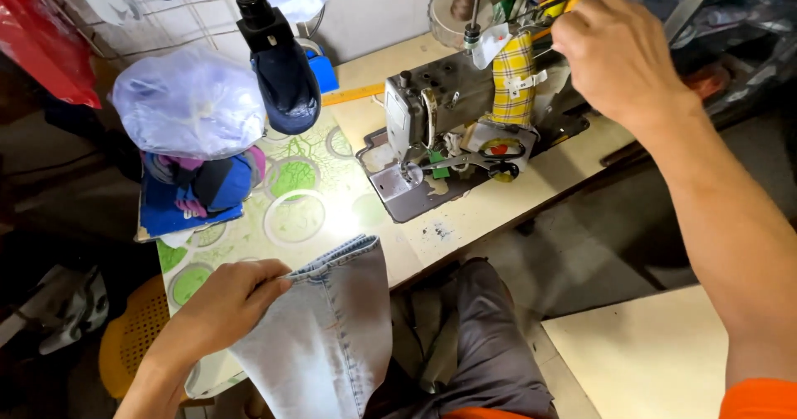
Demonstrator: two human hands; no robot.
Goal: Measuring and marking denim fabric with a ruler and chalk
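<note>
Left hand (pixel 222 303) low at near left, forearm rising from the bottom edge, knuckles up. Grip closed on the hem corner of a light blue denim trouser leg (pixel 328 336), fingers curled over the folded edge, thumb hidden beneath. Trouser leg draped over the near edge of the table (pixel 465 216), hem lying on a patterned green-and-white table cover (pixel 299 211), remainder hanging down toward the lap.

Right hand (pixel 618 54) extended far and to the right, arm stretched out from the lower right corner, wrist bent slightly downward. Fingers curled at the far end of the sewing machine (pixel 448 104), beside a yellow checked cloth (pixel 513 79) wrapped around the machine body. Grip state not discernible: fingertips turned away from the camera, any contents hidden.

Sewing machine set at an angle at far centre of the table, needle end toward the left. Scissors (pixel 477 163) resting on the machine bed, near side. Dark lamp (pixel 282 70) hanging over the table cover, left of the machine. Pale plastic bag (pixel 191 104) on top of folded blue fabrics (pixel 195 191) at far left of the table. The two hands well apart.
</note>
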